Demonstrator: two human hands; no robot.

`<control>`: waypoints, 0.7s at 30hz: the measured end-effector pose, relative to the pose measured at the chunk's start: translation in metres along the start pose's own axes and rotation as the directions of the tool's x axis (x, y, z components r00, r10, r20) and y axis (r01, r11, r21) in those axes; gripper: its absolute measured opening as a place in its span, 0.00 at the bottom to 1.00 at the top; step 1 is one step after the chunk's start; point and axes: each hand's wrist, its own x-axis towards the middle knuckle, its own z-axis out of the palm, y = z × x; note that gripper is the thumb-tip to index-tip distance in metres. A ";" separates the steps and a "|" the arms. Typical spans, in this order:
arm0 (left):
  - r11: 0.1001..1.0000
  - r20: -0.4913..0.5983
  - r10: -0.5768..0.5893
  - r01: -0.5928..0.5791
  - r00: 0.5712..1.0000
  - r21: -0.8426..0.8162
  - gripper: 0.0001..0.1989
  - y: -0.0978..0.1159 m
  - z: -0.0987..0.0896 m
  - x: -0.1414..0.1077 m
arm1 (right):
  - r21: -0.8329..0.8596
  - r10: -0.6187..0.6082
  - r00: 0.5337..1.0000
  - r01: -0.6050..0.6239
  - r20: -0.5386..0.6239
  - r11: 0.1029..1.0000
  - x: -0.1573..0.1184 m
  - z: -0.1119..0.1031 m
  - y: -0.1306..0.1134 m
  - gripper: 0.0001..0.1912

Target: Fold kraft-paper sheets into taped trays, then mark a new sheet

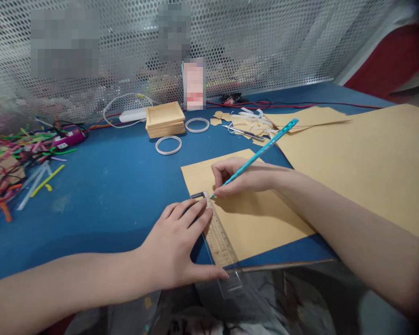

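My left hand [176, 239] lies with fingers spread on a clear plastic ruler [219, 237], pressing it down along the left side of a tan paper sheet [265, 228]. The ruler's near end sticks out past the table edge, close to my thumb. In a writing grip, my right hand [240, 177] holds a shiny blue pencil [261, 151]. The pencil leans up to the right, and its tip meets the paper beside the ruler's far end. Any line under the tip is too small to make out.
Two tape rolls [168, 145] lie near stacked tan trays [165, 120]. A craft knife [244, 133] rests by paper scraps [253, 122]. Large tan sheets [366, 158] cover the right side. Colourful pipe cleaners [7, 172] clutter the left. A perforated metal panel [125, 46] stands behind the blue table [108, 186].
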 end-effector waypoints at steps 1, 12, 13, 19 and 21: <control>1.000 0.000 0.002 -0.002 1.000 0.000 0.48 0.000 0.000 0.000 | -0.006 -0.002 1.000 0.002 -0.002 1.000 0.000 0.000 0.000 0.12; 0.999 -0.004 0.028 -0.027 1.000 0.040 0.47 -0.001 -0.001 0.001 | 0.024 0.005 1.000 -0.005 -0.026 1.000 0.000 0.001 -0.004 0.13; 0.999 -0.004 0.028 -0.028 1.000 0.044 0.47 -0.001 -0.001 0.001 | 0.027 0.009 1.000 -0.008 -0.030 1.000 0.000 0.002 -0.005 0.13; 0.998 0.000 0.023 -0.023 1.000 0.059 0.46 0.000 -0.001 0.001 | 0.019 0.013 0.999 -0.013 -0.033 1.000 -0.001 0.002 -0.008 0.12; 0.998 -0.004 0.023 -0.022 1.000 0.063 0.46 0.000 -0.001 0.001 | 0.013 0.019 0.999 -0.019 -0.035 1.000 -0.001 0.002 -0.008 0.12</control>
